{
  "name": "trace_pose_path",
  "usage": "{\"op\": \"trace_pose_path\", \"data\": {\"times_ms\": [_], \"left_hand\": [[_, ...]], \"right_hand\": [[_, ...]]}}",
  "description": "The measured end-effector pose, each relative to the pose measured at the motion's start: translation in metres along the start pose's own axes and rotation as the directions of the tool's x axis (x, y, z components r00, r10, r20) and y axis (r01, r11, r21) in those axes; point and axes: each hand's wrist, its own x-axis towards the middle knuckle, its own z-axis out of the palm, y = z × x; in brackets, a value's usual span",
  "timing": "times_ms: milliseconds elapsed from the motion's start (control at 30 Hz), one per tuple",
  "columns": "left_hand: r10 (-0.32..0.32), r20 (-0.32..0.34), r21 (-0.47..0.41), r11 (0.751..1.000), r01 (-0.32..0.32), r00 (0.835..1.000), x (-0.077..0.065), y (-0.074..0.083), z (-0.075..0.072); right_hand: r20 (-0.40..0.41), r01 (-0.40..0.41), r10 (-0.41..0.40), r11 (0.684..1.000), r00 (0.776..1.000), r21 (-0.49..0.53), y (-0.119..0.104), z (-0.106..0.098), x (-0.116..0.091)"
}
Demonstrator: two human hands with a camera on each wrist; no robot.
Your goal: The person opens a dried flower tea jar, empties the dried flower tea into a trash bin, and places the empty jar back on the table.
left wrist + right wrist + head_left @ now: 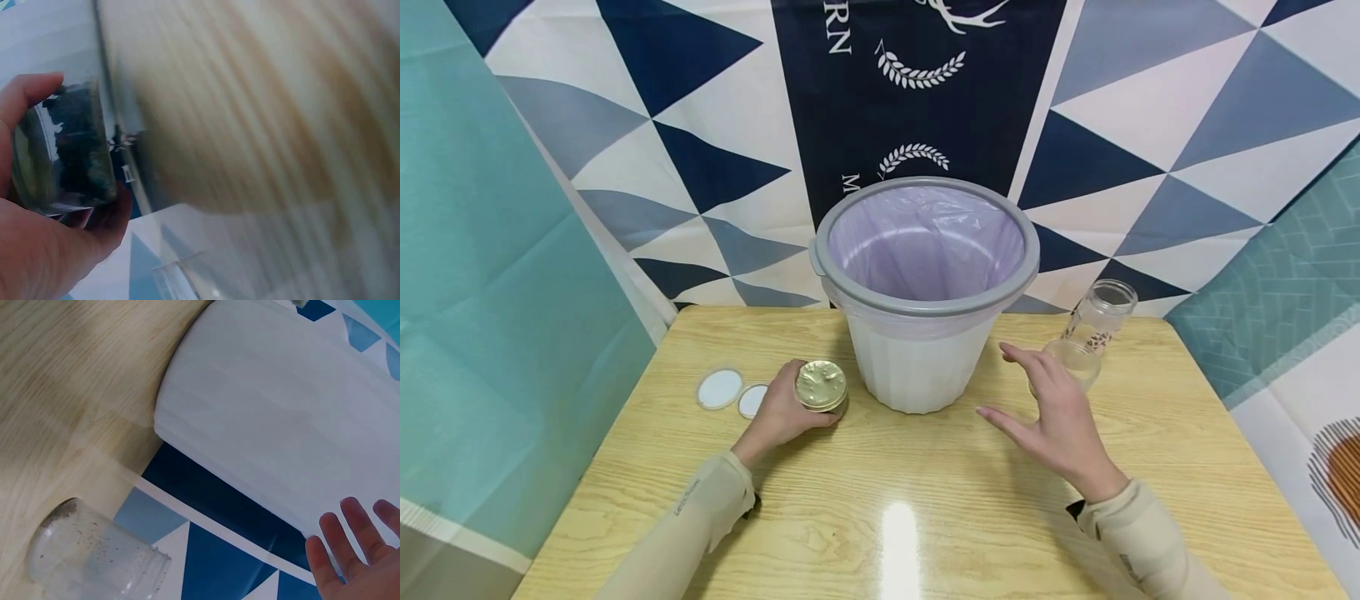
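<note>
My left hand [781,410] grips a short jar with a gold lid [822,385], lid up, just left of the bin. In the left wrist view, the glass of this jar [81,147] shows dark contents, with fingers and thumb wrapped around its sides. My right hand [1060,425] is held over the table on the bin's right side, thumb and fingers spread apart and nothing between them. Beyond its fingers stands a clear glass jar [1105,312], lidless, with dark specks inside. A clear round piece [1081,364] in front of that jar is partly covered by the right hand.
A white bin [917,358] with a grey rim and a purple liner stands at the middle back of the wooden table [820,517]. Two white discs [720,389] lie flat at the left, the smaller one partly behind the left hand. Patterned cloth hangs behind.
</note>
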Motion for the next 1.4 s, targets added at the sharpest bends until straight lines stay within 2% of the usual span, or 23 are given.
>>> {"op": "trace_pose_path", "data": {"times_ms": [100, 300, 433, 600, 767, 867, 967, 1100, 1233, 1400], "left_hand": [[0.036, -0.037, -0.007, 0.999, -0.036, 0.999, -0.005, 0.006, -0.005], [0.043, -0.057, -0.02, 0.999, -0.044, 0.997, -0.019, 0.034, -0.018], [0.111, -0.039, -0.055, 0.992, -0.113, 0.993, -0.027, 0.053, -0.018], [0.193, 0.01, -0.132, 0.973, -0.19, 0.981, -0.038, 0.076, -0.008], [0.218, 0.064, -0.133, 0.969, -0.208, 0.974, -0.047, 0.096, 0.003], [0.258, 0.083, -0.119, 0.961, -0.248, 0.962, -0.05, 0.105, 0.009], [0.313, 0.094, -0.099, 0.948, -0.304, 0.945, -0.051, 0.111, 0.015], [0.363, 0.098, -0.078, 0.931, -0.357, 0.926, -0.051, 0.117, 0.022], [0.379, 0.109, -0.053, 0.925, -0.375, 0.919, -0.051, 0.121, 0.029], [0.414, 0.097, 0.019, 0.909, -0.417, 0.905, -0.051, 0.123, 0.037]], "right_hand": [[0.004, 0.0, 0.0, 1.0, 1.0, 0.002, -0.003, 0.0, 0.002], [0.002, 0.004, -0.004, 1.0, 1.0, 0.017, -0.011, -0.003, 0.006], [-0.003, 0.026, -0.025, 0.998, 1.0, 0.057, -0.018, -0.002, 0.009], [0.026, 0.029, -0.032, 0.995, 0.999, 0.098, -0.032, 0.003, 0.014], [0.059, 0.052, -0.061, 0.989, 0.996, 0.141, -0.048, 0.009, 0.02], [0.079, 0.073, -0.088, 0.983, 0.993, 0.166, -0.056, 0.014, 0.023], [0.112, 0.102, -0.122, 0.98, 0.986, 0.172, -0.063, 0.02, 0.025], [0.191, 0.126, -0.149, 0.984, 0.97, 0.127, -0.07, 0.029, 0.024], [0.267, 0.12, -0.137, 0.99, 0.954, 0.08, -0.076, 0.037, 0.022], [0.314, 0.098, -0.105, 0.994, 0.944, 0.038, -0.081, 0.044, 0.019]]}}
